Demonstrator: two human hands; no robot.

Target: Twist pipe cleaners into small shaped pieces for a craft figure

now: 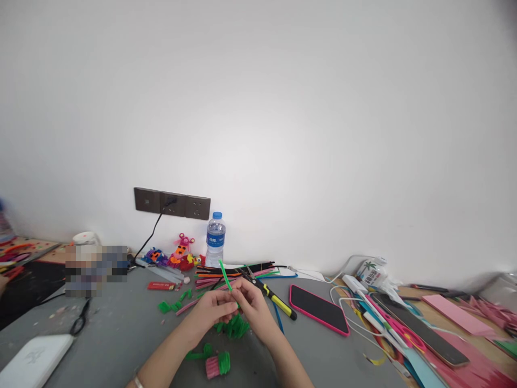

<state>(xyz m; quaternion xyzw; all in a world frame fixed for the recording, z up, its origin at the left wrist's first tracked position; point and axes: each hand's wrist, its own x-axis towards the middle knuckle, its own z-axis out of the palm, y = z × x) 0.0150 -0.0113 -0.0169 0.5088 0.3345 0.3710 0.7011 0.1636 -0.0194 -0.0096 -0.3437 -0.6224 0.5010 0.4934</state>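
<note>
Green pipe cleaner (225, 275) sticks up toward eleven o'clock from our fingertips; our left hand (213, 310) and right hand (253, 307) both pinch its lower end, fingers pressed together.

Nothing legible for you here. The water bottle (215, 240) at the desk's back edge has a blue label with white marks too small to read. The print on the red box (161, 286) is blurred. Toward the right edge, the white carton (371, 272) shows a palm tree and dark bars.
</note>
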